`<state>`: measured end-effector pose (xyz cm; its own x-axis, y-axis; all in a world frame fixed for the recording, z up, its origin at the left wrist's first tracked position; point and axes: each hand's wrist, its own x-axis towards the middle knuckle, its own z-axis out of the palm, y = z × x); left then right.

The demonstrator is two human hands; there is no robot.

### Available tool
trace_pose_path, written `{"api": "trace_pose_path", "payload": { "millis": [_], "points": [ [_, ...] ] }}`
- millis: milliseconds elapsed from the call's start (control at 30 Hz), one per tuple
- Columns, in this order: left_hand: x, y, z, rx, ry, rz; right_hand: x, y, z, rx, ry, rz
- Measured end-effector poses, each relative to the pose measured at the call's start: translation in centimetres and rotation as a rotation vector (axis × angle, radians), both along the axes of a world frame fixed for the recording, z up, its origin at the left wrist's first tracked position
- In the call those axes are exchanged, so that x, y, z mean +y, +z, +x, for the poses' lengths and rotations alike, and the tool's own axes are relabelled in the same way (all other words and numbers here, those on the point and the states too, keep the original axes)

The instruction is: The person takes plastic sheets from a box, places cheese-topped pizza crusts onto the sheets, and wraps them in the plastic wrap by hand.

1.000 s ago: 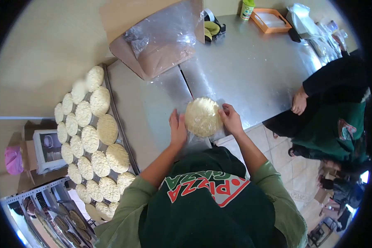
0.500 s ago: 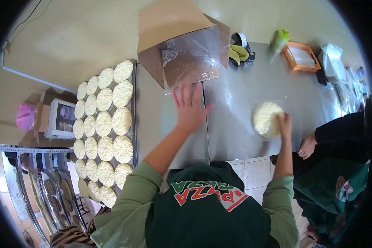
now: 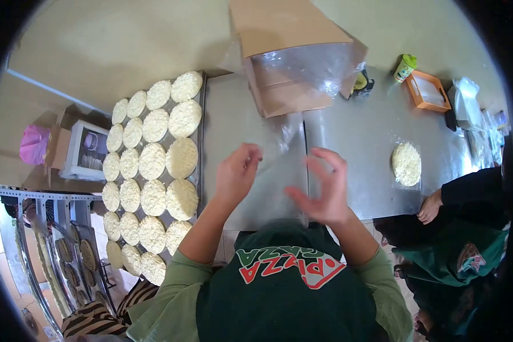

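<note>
My left hand is raised over the steel table with its fingers curled together, and a faint, nearly invisible clear plastic bag seems to trail from the fingertips. Facing it, my right hand has its thumb and fingers spread, holding nothing. Beyond both hands, an open cardboard box lies with its mouth toward me, clear plastic inside. Off to the right, a round pizza base covered in pale shreds lies on the table in clear plastic.
Rows of similar pizzas cover a tray on the left. At the back right are a green-lidded cup, an orange tray and stacked plastic packs. A co-worker's hand rests by the table's right edge.
My right hand has let go of the pizza and moved left. My left hand has drawn back from the box and curled its fingers. The pizza now lies farther right.
</note>
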<state>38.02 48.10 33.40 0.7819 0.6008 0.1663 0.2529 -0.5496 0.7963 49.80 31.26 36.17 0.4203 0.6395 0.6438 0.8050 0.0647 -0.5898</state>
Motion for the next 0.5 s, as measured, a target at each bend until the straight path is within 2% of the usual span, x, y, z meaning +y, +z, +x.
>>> {"api": "trace_pose_path", "payload": {
  "millis": [67,100,133,200,267,333,367,433,500],
  "points": [
    [-0.1,1.4,-2.2,0.096,-0.104,0.396,3.0,3.2,-1.9,-0.268,0.221,-0.100],
    [0.1,1.9,-3.0,0.141,-0.160,0.595,4.2,3.4,-2.5,-0.305,0.288,-0.183],
    [0.6,1.9,-3.9,0.136,-0.189,0.660,5.4,3.6,-3.0,-0.338,0.357,-0.265],
    [2.0,1.7,-5.6,0.126,-0.243,0.793,7.5,1.1,-4.2,-0.205,0.405,-0.494],
    [1.8,3.6,-6.4,0.051,-0.037,0.865,8.6,-0.6,-4.7,0.039,0.337,-0.504],
    [1.9,3.4,-7.6,-0.126,0.194,0.844,8.8,-1.2,-4.5,0.239,0.271,-0.446],
    [2.0,2.0,-8.5,-0.267,0.317,0.786,8.6,-1.3,-4.3,0.317,0.239,-0.383],
    [1.5,-0.1,-9.3,-0.430,0.392,0.291,8.4,-1.4,-4.8,0.474,0.173,-0.269],
    [-0.3,-1.4,-8.6,-0.436,0.275,-0.566,8.2,-1.6,-6.4,0.630,0.119,-0.172]
  ]
}}
